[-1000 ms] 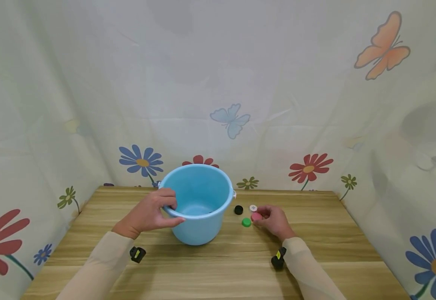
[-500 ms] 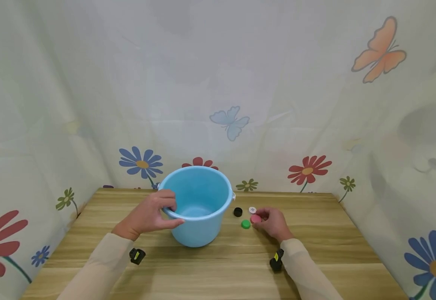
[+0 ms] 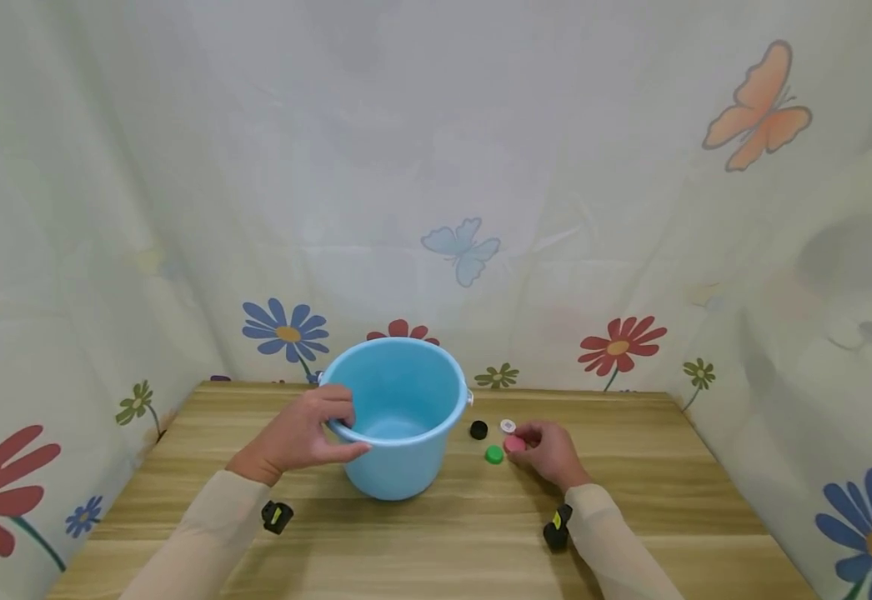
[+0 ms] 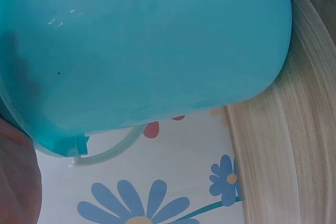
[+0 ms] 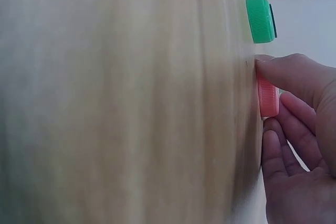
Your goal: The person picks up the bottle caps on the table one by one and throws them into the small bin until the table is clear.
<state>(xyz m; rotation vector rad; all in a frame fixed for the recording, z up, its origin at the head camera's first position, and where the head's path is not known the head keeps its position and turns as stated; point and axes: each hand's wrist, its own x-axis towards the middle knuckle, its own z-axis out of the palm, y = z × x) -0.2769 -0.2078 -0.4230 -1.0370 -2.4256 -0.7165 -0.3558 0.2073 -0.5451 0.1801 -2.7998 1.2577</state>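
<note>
With fingers curled over its rim, the left hand (image 3: 304, 429) apparently steadies the blue bucket (image 3: 398, 475) toward the far edge of the table (image 3: 421, 554); the right hand (image 3: 553, 454) pinches the pink cap (image 5: 269, 99), between bucket and right edge.

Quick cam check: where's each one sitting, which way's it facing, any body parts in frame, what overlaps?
Head: on the head, facing forward and down at the table and bucket; left hand, right hand and sleeves show.
Left wrist: faces the bucket's side, image turned sideways; part of the left hand at the left edge.
Right wrist: looks low across the table at the pink cap, also sideways; right hand shows.
Shared: head and right wrist both show the pink and green cap.
</note>
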